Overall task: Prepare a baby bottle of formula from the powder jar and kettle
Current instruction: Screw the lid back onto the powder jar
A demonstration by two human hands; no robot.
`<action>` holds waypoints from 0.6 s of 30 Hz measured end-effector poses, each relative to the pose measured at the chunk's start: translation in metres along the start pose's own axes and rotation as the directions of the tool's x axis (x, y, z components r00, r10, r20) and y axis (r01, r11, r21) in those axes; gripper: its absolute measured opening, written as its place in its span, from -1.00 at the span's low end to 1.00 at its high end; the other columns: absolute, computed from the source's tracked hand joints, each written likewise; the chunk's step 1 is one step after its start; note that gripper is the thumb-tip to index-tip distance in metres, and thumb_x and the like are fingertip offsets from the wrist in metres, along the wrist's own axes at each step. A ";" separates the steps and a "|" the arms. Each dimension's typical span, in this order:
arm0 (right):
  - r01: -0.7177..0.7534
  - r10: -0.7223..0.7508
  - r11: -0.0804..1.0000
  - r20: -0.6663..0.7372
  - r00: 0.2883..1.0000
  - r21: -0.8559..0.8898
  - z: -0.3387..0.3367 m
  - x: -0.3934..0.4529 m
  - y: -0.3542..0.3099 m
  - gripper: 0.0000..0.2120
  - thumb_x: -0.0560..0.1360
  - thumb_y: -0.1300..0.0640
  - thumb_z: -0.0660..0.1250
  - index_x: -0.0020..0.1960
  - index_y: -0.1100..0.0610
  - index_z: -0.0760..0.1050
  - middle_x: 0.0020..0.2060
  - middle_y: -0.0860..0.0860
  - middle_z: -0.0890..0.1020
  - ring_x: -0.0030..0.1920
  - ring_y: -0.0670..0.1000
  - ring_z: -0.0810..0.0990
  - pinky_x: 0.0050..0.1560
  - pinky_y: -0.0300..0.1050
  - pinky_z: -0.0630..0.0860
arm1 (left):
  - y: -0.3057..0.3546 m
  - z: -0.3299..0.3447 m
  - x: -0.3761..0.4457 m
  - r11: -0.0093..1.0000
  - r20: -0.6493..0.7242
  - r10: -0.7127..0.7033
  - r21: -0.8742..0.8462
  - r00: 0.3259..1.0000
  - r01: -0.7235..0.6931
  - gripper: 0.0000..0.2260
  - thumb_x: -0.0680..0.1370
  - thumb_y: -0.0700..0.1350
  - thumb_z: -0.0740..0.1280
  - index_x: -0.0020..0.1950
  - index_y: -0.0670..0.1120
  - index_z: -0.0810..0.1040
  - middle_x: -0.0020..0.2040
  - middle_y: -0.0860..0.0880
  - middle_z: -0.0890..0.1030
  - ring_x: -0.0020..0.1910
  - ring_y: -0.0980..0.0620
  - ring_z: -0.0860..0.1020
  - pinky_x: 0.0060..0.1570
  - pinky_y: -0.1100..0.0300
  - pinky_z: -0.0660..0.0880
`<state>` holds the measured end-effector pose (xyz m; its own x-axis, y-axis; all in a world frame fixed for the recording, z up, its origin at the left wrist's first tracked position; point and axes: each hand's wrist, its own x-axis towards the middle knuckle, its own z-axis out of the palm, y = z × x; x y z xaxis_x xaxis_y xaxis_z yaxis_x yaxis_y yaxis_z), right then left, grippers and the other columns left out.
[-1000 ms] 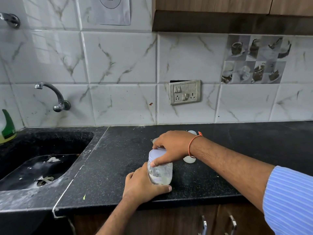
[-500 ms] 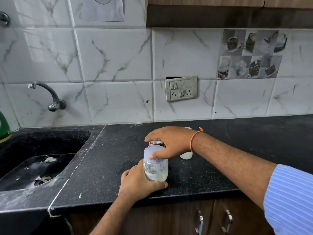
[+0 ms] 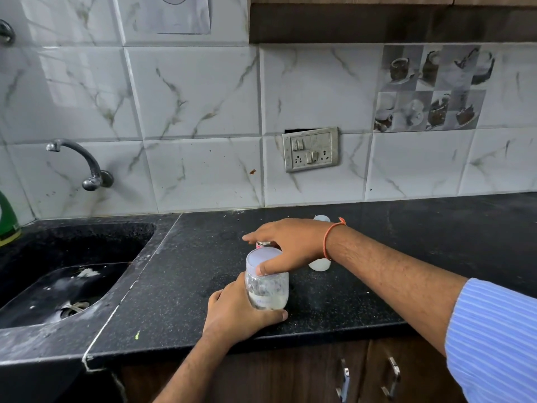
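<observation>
A clear baby bottle (image 3: 267, 292) with a little whitish liquid in its bottom stands near the front edge of the black counter (image 3: 421, 242). My left hand (image 3: 232, 312) wraps around its lower body from the left. My right hand (image 3: 293, 242) lies over its pale lilac cap (image 3: 261, 255), thumb pressed on the cap's front rim, fingers spread beyond it. Just behind the bottle, a small tin (image 3: 263, 244) with a metal rim and pink label peeks out from under my right fingers. No kettle is in view.
A white translucent plastic piece (image 3: 319, 264) sits behind my right wrist. A dark sink (image 3: 58, 271) with a wall tap (image 3: 84, 161) lies to the left, a green bottle (image 3: 7, 219) at its far edge. A switch socket (image 3: 311, 149) is on the tiled wall.
My right hand has shifted slightly on the cap, and the tin's rim behind the bottle now shows. Both hands stay on the bottle, which has not left the counter.
</observation>
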<state>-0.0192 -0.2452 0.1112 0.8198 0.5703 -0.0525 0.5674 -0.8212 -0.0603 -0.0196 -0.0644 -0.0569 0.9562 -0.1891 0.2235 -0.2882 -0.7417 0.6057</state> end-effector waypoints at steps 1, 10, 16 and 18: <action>0.000 0.000 1.000 -0.002 1.000 0.000 0.000 0.000 0.000 -0.30 0.58 -0.22 0.40 0.65 -0.11 0.29 0.44 -0.15 0.54 0.39 -0.05 0.51 0.36 -0.09 0.42 | 0.000 0.000 0.000 1.000 0.003 0.001 0.002 1.000 -0.001 -0.17 0.15 0.57 0.50 0.35 0.33 0.42 0.14 0.41 0.60 0.26 0.25 0.58 0.51 -0.05 0.37; -0.043 0.040 0.997 -0.042 0.998 -0.070 0.008 0.004 -0.003 -0.27 0.55 -0.40 0.28 0.64 -0.15 0.28 0.44 -0.14 0.51 0.38 -0.02 0.52 0.32 0.05 0.48 | -0.001 0.002 0.000 1.000 -0.004 -0.007 0.003 1.000 0.007 -0.16 0.14 0.57 0.50 0.36 0.31 0.44 0.12 0.39 0.62 0.27 0.25 0.59 0.52 -0.04 0.37; -0.083 0.070 0.986 -0.090 0.993 -0.147 0.011 0.007 -0.003 -0.31 0.53 -0.45 0.25 0.58 -0.21 0.34 0.27 -0.15 0.59 0.29 0.00 0.57 0.18 0.04 0.51 | -0.001 0.001 0.000 1.000 0.001 0.009 0.003 1.000 -0.009 -0.14 0.15 0.57 0.49 0.39 0.32 0.42 0.15 0.42 0.60 0.30 0.24 0.58 0.53 -0.05 0.35; -0.115 0.100 0.979 -0.095 0.990 -0.169 0.014 0.008 -0.003 -0.25 0.51 -0.54 0.17 0.59 -0.20 0.33 0.33 -0.13 0.56 0.35 0.02 0.55 0.19 0.06 0.50 | 0.000 0.000 -0.001 1.000 0.000 0.008 0.002 1.000 -0.008 -0.12 0.15 0.56 0.49 0.41 0.31 0.41 0.16 0.42 0.60 0.32 0.23 0.58 0.54 -0.05 0.34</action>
<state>-0.0153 -0.2373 0.0966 0.8761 0.4807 0.0369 0.4740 -0.8729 0.1159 -0.0202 -0.0644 -0.0575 0.9540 -0.1947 0.2282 -0.2954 -0.7417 0.6022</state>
